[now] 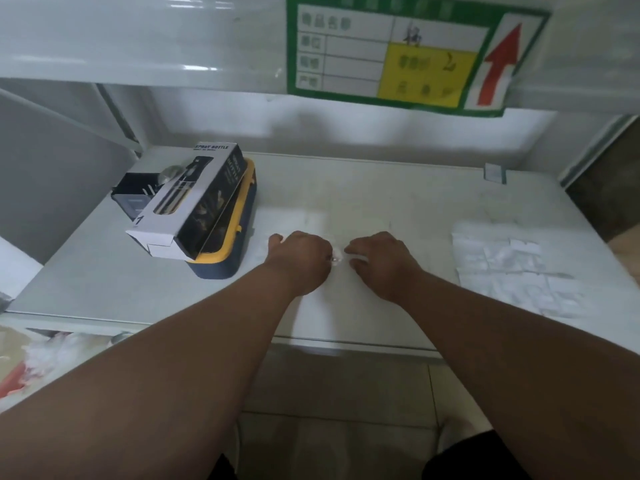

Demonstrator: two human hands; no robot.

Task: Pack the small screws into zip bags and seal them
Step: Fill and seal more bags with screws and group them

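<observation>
At the frame's centre, my left hand [300, 255] and right hand [378, 255] both pinch a small clear zip bag [337, 258] just above the counter [398, 199]; spare bags [509, 268] lie at right.

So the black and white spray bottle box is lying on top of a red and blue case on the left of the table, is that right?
Not quite: the head view shows the black and white spray bottle box lying on a yellow and blue case, not a red one, on the left of the white table.

Stockroom/warehouse packing bench: storage-location label [412, 53] w/ red arrow on shelf, boxed spray bottle [194, 199].
</observation>
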